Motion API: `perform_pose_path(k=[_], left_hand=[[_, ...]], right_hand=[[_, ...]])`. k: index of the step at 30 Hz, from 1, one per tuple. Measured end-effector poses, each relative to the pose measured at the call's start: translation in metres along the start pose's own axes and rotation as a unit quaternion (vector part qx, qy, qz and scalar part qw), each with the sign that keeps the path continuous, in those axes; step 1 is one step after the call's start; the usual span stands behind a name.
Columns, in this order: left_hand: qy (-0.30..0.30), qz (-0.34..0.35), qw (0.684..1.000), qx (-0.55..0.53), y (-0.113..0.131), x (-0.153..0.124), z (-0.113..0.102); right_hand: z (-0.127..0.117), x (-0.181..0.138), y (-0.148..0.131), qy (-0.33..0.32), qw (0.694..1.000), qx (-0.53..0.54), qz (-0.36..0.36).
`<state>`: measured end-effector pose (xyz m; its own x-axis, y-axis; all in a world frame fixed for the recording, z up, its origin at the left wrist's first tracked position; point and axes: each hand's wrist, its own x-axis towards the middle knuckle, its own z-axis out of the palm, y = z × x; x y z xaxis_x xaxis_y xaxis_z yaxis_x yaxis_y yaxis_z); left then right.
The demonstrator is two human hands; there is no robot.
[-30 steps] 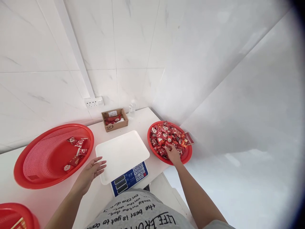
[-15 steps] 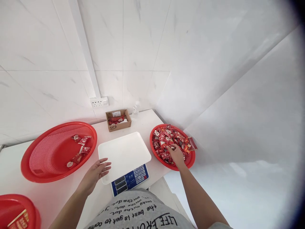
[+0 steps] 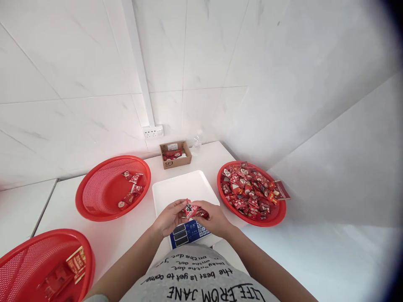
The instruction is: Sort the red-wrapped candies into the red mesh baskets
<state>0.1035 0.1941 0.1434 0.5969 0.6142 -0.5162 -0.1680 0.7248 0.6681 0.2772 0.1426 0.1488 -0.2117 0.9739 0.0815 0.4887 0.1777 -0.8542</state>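
Note:
Both hands meet above the front of the white scale tray (image 3: 185,186). My left hand (image 3: 170,217) pinches the edge of a red candy packet (image 3: 189,209) with white and black print. My right hand (image 3: 214,217) is closed around the other side, with a second dark red packet (image 3: 202,213) showing under its fingers. Below the hands, the blue keypad of the scale (image 3: 189,235) is partly covered. To the right stands a red basket (image 3: 221,184) heaped with small red candy packets (image 3: 248,188).
Left of the scale is a red basket (image 3: 91,188) with several packets. Another red basket (image 3: 19,256) at lower left holds red and gold packs. A cardboard box (image 3: 178,162) with packets and a clear plastic bottle (image 3: 197,140) stand near the wall.
My right hand has come out of the right basket with red packets and moved left over the scale. My left hand has moved in to grip a packet. The view has shifted left.

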Motion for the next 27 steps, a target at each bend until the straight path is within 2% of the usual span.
perform_pose_path(k=[3, 6, 9, 12, 17, 22, 27], left_hand=[[0.025, 0.038, 0.999, -0.025, 0.002, -0.004, -0.006], [0.036, 0.085, 0.995, -0.044, 0.002, -0.007, -0.009], [0.042, 0.118, 0.990, -0.064, 0.000, -0.007, -0.006], [0.043, 0.133, 0.988, -0.071, -0.002, -0.008, 0.000], [0.051, 0.123, 0.990, -0.036, -0.006, -0.009, 0.003], [0.066, 0.098, 0.993, 0.024, -0.007, -0.012, 0.005], [0.071, 0.102, 0.992, 0.015, -0.008, -0.013, 0.006]], right_hand=[[0.006, -0.002, 0.004, 0.054, 0.992, 0.096, 0.066], [0.011, -0.001, 0.006, 0.106, 0.962, 0.206, 0.147], [0.015, 0.001, 0.003, 0.086, 0.932, 0.290, 0.198], [0.019, 0.003, -0.002, 0.066, 0.905, 0.357, 0.222], [0.019, 0.006, -0.005, 0.108, 0.873, 0.408, 0.245], [0.012, 0.008, -0.007, 0.118, 0.863, 0.417, 0.259], [0.010, 0.008, -0.006, 0.113, 0.861, 0.425, 0.254]])
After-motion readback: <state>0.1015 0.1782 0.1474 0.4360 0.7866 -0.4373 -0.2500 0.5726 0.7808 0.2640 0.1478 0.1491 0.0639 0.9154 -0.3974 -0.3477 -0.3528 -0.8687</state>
